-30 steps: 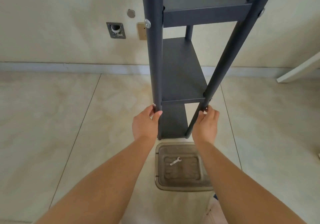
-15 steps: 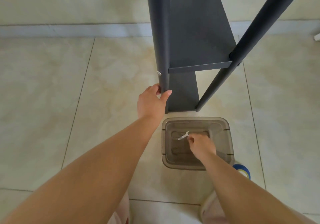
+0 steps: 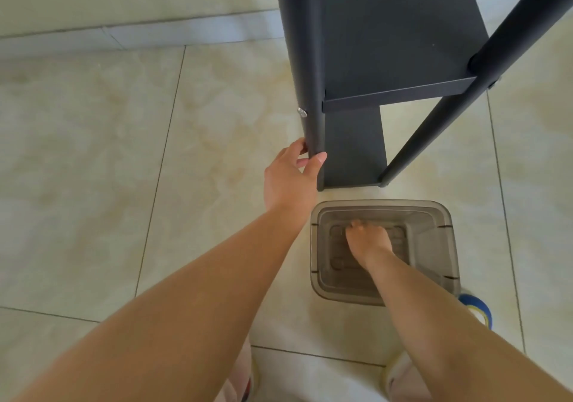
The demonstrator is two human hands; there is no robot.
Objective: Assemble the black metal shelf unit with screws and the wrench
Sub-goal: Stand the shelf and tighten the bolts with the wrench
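The black metal shelf unit (image 3: pixel 390 38) stands upright on the tiled floor, with a silver screw head (image 3: pixel 302 112) on its front left post. My left hand (image 3: pixel 290 181) grips that post near its foot, thumb on the front and fingers behind. My right hand (image 3: pixel 369 240) is down inside the clear plastic bin (image 3: pixel 384 204) in front of the shelf. Its fingers are curled on the bin's floor where the small wrench lay. The wrench itself is hidden under the hand.
A blue roll of tape (image 3: pixel 479 307) lies on the floor right of the bin, partly behind my right forearm. My shoes (image 3: pixel 400 380) show at the bottom edge. A pale baseboard (image 3: pixel 139 34) runs along the wall behind the shelf.
My right hand left the shelf's right post, went down into the bin, and now covers the wrench. My left hand slid a little lower on the left post. The view tilted downward.
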